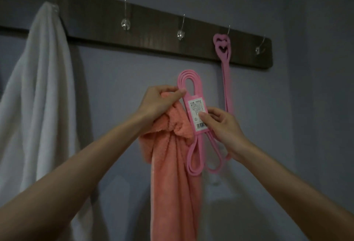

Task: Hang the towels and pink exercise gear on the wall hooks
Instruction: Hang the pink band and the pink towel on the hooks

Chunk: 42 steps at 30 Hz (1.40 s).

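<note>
Head view: both arms reach up toward a dark wooden hook rail [153, 30] on a grey wall. The left hand [159, 103] is closed round the bunched top of the orange towel [172, 173], which hangs straight down below its fingers [180, 94]. The thumb and forefinger of that hand also pinch the left edge of the coiled pink band [188, 80], just under its top loop.

The right hand [220, 124] holds the same coil lower down. Its thumb [204, 116] presses on the front of the white label [197, 109] and the other fingers curl behind it. The coil's lower loops dangle below both hands, beside the towel.

Above and to the right of the right fingers, a second pink band [222, 45] hangs on one hook. Its strands run down behind that hand, and I cannot tell where they end.

Two bare hooks [125, 23] [180, 34] sit above the left fingers, and a third hook [259, 49] is at the rail's right end. Far left of the left hand, a white towel [38, 87] hangs from the rail.
</note>
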Tool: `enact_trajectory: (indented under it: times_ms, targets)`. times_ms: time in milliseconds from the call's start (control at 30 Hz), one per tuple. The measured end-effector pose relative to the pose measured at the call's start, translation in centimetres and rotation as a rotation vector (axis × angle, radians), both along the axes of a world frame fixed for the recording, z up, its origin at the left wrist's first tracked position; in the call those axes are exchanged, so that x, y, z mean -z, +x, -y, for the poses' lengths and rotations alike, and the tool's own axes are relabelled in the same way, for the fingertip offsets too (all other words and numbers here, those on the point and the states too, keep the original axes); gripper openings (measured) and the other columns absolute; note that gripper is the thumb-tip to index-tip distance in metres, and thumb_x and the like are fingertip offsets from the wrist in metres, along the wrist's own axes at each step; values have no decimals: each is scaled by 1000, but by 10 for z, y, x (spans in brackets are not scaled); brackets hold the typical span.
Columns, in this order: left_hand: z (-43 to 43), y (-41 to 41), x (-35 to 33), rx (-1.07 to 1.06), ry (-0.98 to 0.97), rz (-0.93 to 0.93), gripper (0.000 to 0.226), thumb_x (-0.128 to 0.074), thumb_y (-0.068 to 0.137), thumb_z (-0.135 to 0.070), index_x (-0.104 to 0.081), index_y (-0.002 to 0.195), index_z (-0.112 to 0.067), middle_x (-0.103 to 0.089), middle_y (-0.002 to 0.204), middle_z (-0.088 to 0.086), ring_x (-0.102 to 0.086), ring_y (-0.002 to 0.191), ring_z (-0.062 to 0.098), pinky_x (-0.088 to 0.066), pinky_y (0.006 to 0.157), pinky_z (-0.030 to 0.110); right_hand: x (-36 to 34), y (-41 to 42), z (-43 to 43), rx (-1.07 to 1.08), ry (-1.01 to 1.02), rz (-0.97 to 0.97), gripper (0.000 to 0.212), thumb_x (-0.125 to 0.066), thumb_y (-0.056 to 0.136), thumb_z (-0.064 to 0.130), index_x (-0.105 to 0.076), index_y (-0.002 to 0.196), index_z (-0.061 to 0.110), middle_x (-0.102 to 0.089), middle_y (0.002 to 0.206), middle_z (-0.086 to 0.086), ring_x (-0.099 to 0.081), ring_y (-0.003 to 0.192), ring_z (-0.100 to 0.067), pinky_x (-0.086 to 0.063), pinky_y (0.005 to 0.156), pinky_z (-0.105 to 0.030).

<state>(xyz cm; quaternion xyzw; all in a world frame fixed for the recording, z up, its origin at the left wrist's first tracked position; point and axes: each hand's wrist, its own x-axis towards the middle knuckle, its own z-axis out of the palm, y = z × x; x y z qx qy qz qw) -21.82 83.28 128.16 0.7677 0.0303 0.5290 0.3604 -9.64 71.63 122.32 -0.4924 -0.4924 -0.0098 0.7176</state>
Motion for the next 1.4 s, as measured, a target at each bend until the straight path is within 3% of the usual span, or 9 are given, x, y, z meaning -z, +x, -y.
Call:
enact_trajectory:
  times_ms: [167, 333, 433, 500, 600, 767, 933, 1100, 1400]
  targets:
    - [-13, 55, -40, 57, 107, 71, 19, -72, 79, -35, -66, 95, -26, -60, 78, -21, -56, 63, -15, -44, 61, 0, -37, 43, -8, 93, 123, 26, 17, -59, 90, 13, -68, 105, 13, -72, 92, 0, -68, 77, -6, -55, 69, -16]
    - [-22, 117, -71, 15, 226, 52, 36, -64, 81, -49, -72, 103, -22, -71, 96, -7, -65, 92, 8, -51, 91, 31, -67, 92, 1, 212, 203, 32, 24, -56, 92, 12, -64, 114, 10, -70, 97, -4, -65, 80, -10, -55, 76, -22]
    - [-25, 149, -85, -121, 431, 16, 41, -53, 84, -56, -71, 102, -24, -71, 105, -5, -63, 102, 13, -47, 96, 33, -80, 133, 11, 314, 254, 29, 23, -56, 92, 16, -65, 113, 12, -71, 100, -5, -66, 84, -12, -55, 81, -27]
    - [-23, 168, -92, -169, 536, 54, 29, -56, 88, -44, -69, 105, -23, -69, 111, -4, -60, 107, 14, -43, 93, 26, -88, 162, 19, 363, 310, 35, 24, -56, 92, 15, -66, 114, 10, -70, 99, -3, -66, 83, -10, -55, 79, -23]
    - [-18, 200, -99, -181, 667, 142, 27, -57, 88, -40, -63, 109, -23, -67, 113, -5, -59, 107, 16, -41, 94, 29, -101, 208, 29, 468, 396, 47, 28, -56, 92, 15, -64, 118, 7, -69, 101, -4, -63, 79, -6, -54, 71, -15]
    - [-10, 257, -104, -343, 809, 227, 29, -52, 86, -50, -57, 109, -32, -64, 110, -2, -51, 100, 23, -44, 88, 41, -120, 289, 38, 584, 486, 49, 24, -58, 91, 14, -62, 115, 12, -68, 103, -14, -62, 80, -16, -53, 72, -26]
    - [-7, 313, -119, -490, 939, 279, 28, -49, 90, -47, -64, 104, -29, -52, 86, -4, -48, 88, 19, -39, 80, 36, -145, 359, 43, 576, 502, 45, 25, -59, 90, 17, -55, 113, 27, -67, 97, -17, -62, 71, -15, -52, 59, -20]
    - [-22, 350, -128, -636, 1003, 326, 26, -52, 91, -40, -66, 104, -23, -41, 80, -4, -36, 79, 16, -23, 69, 28, -174, 411, 39, 560, 473, 55, 29, -59, 90, 17, -56, 117, 26, -64, 87, -10, -61, 66, -11, -51, 54, -19]
    - [-43, 373, -127, -759, 1073, 307, 36, -43, 89, -41, -68, 101, -17, -54, 84, 7, -47, 80, 26, -34, 68, 37, -211, 448, 15, 448, 480, 75, 27, -62, 88, 13, -60, 111, 26, -67, 94, -15, -63, 72, -17, -54, 69, -33]
